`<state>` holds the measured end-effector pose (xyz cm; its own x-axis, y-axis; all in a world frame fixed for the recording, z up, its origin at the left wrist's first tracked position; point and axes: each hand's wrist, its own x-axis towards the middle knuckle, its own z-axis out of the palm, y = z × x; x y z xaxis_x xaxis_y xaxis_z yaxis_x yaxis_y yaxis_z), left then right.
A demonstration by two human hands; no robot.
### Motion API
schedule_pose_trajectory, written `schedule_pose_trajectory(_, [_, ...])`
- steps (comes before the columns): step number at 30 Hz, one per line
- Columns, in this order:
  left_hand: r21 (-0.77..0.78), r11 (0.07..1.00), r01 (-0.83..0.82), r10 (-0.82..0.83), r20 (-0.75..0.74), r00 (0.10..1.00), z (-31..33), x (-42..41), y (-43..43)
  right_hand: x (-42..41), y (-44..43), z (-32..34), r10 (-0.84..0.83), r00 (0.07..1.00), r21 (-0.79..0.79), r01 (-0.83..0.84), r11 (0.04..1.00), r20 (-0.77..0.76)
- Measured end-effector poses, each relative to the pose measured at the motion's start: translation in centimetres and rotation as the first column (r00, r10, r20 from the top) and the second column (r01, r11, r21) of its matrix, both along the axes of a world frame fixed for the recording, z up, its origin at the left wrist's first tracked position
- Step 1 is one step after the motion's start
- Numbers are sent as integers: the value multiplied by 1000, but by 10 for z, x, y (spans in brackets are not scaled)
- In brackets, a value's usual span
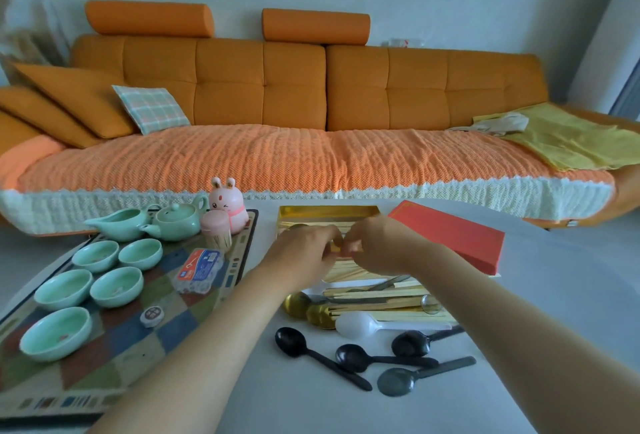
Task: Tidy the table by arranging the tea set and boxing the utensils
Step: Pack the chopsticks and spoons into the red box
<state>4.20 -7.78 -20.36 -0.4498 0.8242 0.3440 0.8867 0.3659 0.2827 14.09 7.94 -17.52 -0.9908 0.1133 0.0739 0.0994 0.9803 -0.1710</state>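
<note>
Across the white table [554, 281], a patterned mat [114, 361] fills nine o'clock and carries five green cups [117, 286] and a teapot [176, 222], grouped as if already arranged. At twelve o'clock the gold box [325, 213] lies open, with its red lid [450, 236] set aside at two o'clock, probably to keep the mouth free. Chopsticks [381, 295] and black spoons [353, 357] lie loose at five o'clock, not yet boxed. The left hand [301, 250] and right hand [377, 246] meet over the box's near edge. Their curled fingers together pinch a small yellow piece [336, 249]; what it is cannot be told. Bare table at three o'clock leaves room to move.
</note>
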Motion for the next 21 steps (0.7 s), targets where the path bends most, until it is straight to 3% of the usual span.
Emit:
schedule_pose_trajectory(4, [-169,986,12,2,78,997,-7,5,-8,15,0,-9,11,990,136,-30,990,141])
schedule_pose_trajectory(7, [-193,981,12,10,109,994,-8,4,-15,20,3,-12,-17,994,169,-2,986,107])
schedule_pose_trajectory(14, [-110,993,30,-15,135,991,-4,9,-18,18,0,-12,-39,999,7,39,999,16])
schedule_pose_trajectory(17, [0,1000,-18,17,160,987,-1,6,-14,13,-7,-7,-7,995,-77,-1,997,-101])
schedule_pose_trajectory(21, [146,983,-108,86,148,985,7,-7,-16,3,-4,-5,-3,978,-66,-11,998,-208])
